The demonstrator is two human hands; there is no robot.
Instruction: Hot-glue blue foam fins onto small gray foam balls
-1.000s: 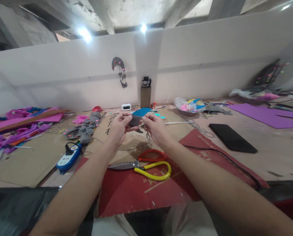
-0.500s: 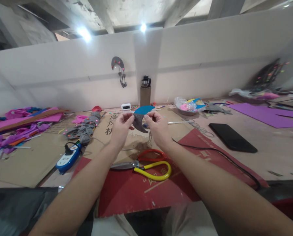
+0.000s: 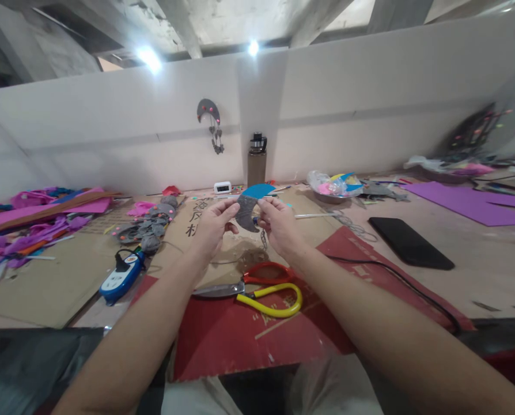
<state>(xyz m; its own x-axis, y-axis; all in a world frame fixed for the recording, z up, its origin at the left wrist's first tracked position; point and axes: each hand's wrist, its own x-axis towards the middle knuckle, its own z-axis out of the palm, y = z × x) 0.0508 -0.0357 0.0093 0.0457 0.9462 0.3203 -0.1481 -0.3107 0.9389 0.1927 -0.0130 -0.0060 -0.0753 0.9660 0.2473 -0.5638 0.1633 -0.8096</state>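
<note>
A crescent of felt [image 3: 247,213], grey below with a blue upper end, is held up over the cardboard. My left hand [image 3: 214,227] pinches its left edge between thumb and forefinger. On the opposite side, my right hand [image 3: 280,226] grips the edge near where blue meets grey, other fingers curled in. Nearer me lie large scissors [image 3: 268,302] with one red and one yellow handle, blades toward the left. They rest on red-printed cardboard [image 3: 240,340]. A thin chain [image 3: 264,239] hangs or lies close to my right fingers; which, I cannot tell.
To the left are a blue-and-white power strip [image 3: 122,278], grey felt pieces [image 3: 147,230] and pink-purple scraps [image 3: 54,230]. Behind stand a bottle [image 3: 256,164] and small clock [image 3: 222,188]. At right are a phone [image 3: 410,242], black cable [image 3: 396,266] and bowl of scraps [image 3: 333,196].
The felt crescent has turned a little, showing more of its broad grey face. My left fingers have opened slightly below the pinch. The scissors have stayed in place.
</note>
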